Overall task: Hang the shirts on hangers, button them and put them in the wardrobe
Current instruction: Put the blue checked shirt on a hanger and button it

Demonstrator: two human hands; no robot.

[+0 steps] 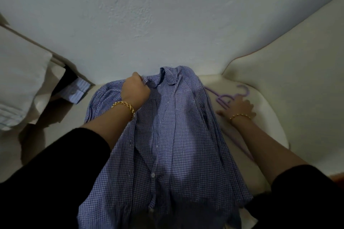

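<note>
Shirt [167, 135] on cream seat [269, 115] by wall [167, 15]: L grip [135, 89] clutches it, R grip [241, 108] released on hanger [225, 96].

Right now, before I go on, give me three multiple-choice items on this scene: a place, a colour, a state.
1. Where does the hanger lie?
A. right of the shirt
B. on top of the shirt
C. left of the shirt

2. What colour is the hanger?
A. white
B. purple
C. black

3. What is the left hand doing?
A. hanging idle
B. gripping the shirt near the collar
C. holding the hanger

Answers:
1 A: it lies on the cream surface beside the shirt, at the fingers of the right hand.
2 B: its hook and bar show pale purple.
3 B: its fingers are curled into the cloth by the collar.
</note>
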